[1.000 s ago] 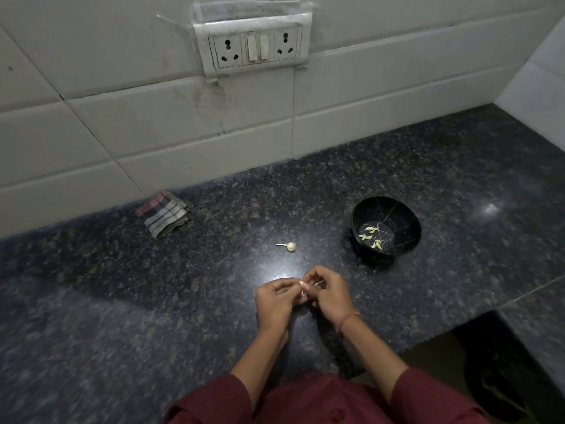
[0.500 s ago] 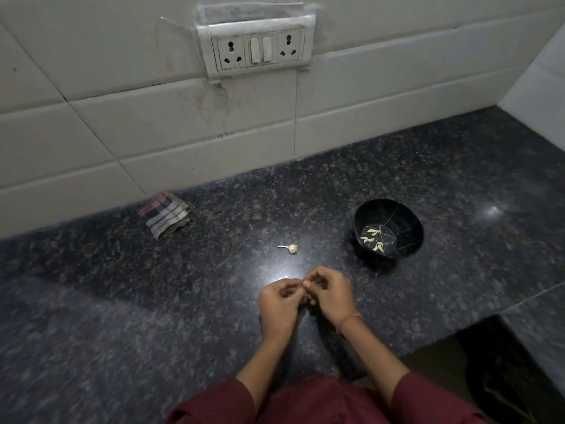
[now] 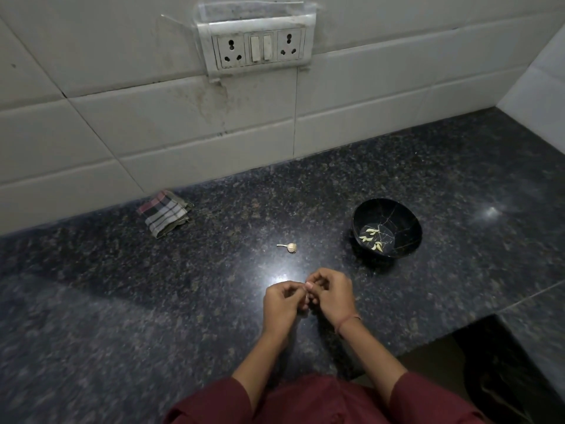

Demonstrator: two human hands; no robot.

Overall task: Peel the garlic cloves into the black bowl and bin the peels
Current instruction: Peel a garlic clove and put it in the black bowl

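My left hand (image 3: 282, 304) and my right hand (image 3: 331, 296) meet fingertip to fingertip low over the dark granite counter (image 3: 153, 316). Between them they pinch a small garlic clove that their fingers almost wholly hide. A black bowl (image 3: 397, 220) stands to the right and farther back, with several pale peeled cloves (image 3: 371, 238) on its bottom. A small garlic bulb remnant (image 3: 290, 247) with a short stalk lies on the counter just beyond my hands.
A folded checked cloth (image 3: 165, 212) lies at the foot of the white tiled wall (image 3: 153, 123). A socket-and-switch plate (image 3: 258, 47) is on the wall above. The counter edge drops off at lower right to a dark gap (image 3: 504, 371).
Both hands stay together at the same spot, with the fingers shifting slightly around the clove. The view has tilted a little; the bowl and bulb remnant have not moved.
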